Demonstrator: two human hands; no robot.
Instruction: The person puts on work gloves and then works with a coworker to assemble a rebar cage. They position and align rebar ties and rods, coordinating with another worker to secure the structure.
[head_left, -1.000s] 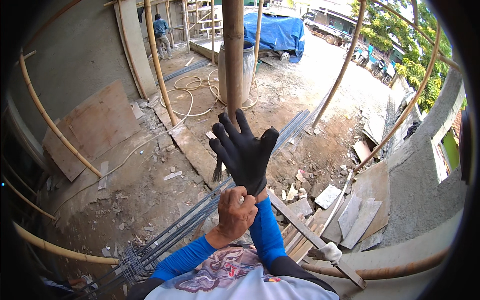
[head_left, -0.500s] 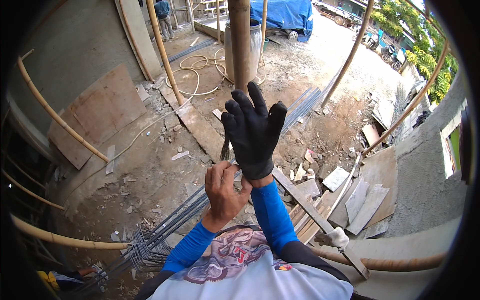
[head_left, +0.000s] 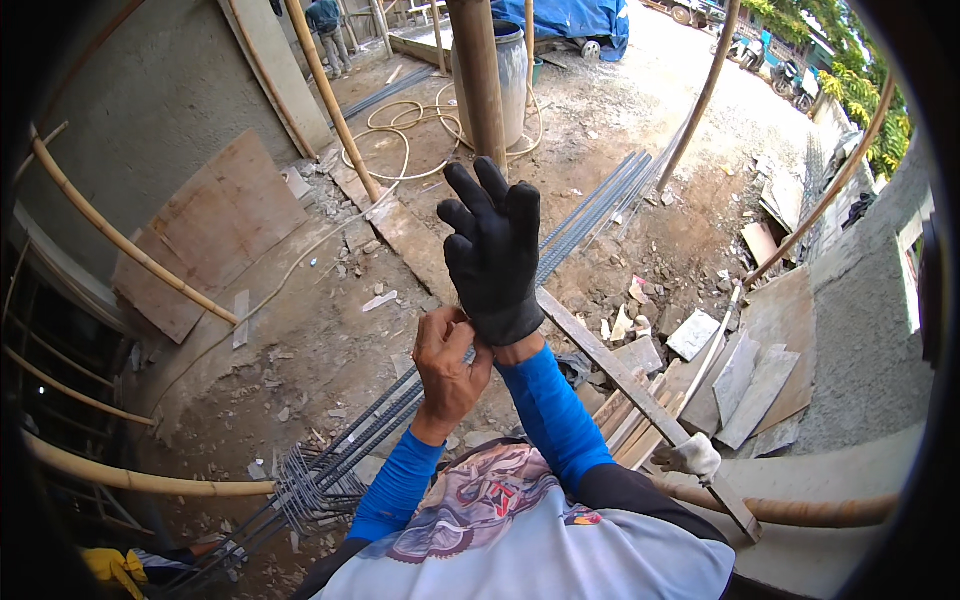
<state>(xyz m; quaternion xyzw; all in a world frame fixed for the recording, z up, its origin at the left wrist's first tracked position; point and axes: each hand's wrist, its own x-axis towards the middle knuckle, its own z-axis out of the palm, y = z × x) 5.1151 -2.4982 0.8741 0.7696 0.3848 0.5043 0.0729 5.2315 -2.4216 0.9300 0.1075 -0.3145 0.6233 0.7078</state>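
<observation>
My right hand (head_left: 490, 255) is raised in front of me in a black work glove (head_left: 512, 322), its fingers apart and holding nothing. Bare, my left hand (head_left: 448, 378) pinches the glove's cuff at the right wrist, fingers curled and thumb against the edge. A strip of wrist skin shows between the cuff and the blue sleeve (head_left: 550, 400). Steel rebars (head_left: 375, 425) run below my left forearm, with bent steel stirrups (head_left: 305, 485) around them.
A wooden plank (head_left: 620, 375) slants at my right, a whitish crumpled bundle (head_left: 698, 456) on it. Bamboo poles (head_left: 488, 110) stand around. Rubble, broken boards (head_left: 735, 390), a hose (head_left: 405, 125) and a drum (head_left: 508, 75) lie beyond. People are at the lower left (head_left: 110, 565) and top (head_left: 325, 30).
My gloved right hand has shifted slightly left and turned a little, its fingers still apart. The left hand keeps its pinch at the cuff. The whole view has swung slightly.
</observation>
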